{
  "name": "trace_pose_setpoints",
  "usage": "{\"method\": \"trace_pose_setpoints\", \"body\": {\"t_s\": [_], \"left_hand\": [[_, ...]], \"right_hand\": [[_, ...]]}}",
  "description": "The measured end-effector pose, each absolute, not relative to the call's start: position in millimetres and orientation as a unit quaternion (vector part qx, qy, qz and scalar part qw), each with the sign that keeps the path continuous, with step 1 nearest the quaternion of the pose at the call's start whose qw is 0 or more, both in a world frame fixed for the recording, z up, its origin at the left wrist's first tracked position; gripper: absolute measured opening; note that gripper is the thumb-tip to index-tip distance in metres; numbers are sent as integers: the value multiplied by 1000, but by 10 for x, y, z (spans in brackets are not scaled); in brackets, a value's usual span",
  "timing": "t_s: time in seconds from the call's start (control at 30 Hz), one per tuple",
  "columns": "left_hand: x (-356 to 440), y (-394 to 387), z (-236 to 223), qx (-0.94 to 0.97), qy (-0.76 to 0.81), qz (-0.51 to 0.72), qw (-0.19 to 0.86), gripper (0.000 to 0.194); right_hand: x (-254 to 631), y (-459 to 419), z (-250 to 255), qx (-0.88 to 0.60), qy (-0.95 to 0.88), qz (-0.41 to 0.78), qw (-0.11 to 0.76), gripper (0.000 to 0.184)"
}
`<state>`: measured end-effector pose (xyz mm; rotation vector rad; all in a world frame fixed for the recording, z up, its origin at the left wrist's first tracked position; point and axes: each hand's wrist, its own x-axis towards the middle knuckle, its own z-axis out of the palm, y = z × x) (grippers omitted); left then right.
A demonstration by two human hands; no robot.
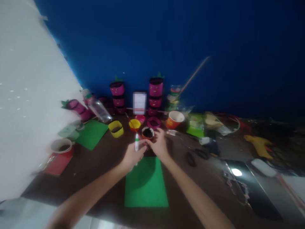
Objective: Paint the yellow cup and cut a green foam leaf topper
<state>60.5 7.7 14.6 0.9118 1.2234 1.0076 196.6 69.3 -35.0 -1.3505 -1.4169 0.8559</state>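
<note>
A white marker [136,144] with a green band stands nearly upright in my left hand [132,156], whose fingers are closed around it. My right hand [160,144] curls around the right side of a small round cup [148,133] with a pale rim and a dark inside. The fingertips of both hands meet at the cup's near side, where blur hides the exact contact. Just below the hands lies a green sheet [146,187] on the dark table.
Behind the cup stand yellow cups [116,128], a magenta ring [153,122], a paper cup [175,119] and a blurred screen [139,103]. Stacked purple figures [156,95] line the wall. Scissors [196,156] and a phone [254,187] lie right; a clear bottle [100,108] leans left.
</note>
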Motion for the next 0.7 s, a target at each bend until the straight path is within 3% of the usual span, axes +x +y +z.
{"method": "trace_pose_setpoints", "body": {"t_s": [0.53,0.7], "left_hand": [[718,209,60,446,525,435,580,50],[642,132,176,451,522,422,588,52]], "right_hand": [[2272,460,-303,-550,-582,346,490,43],[2359,325,-245,-553,-592,304,501,44]]}}
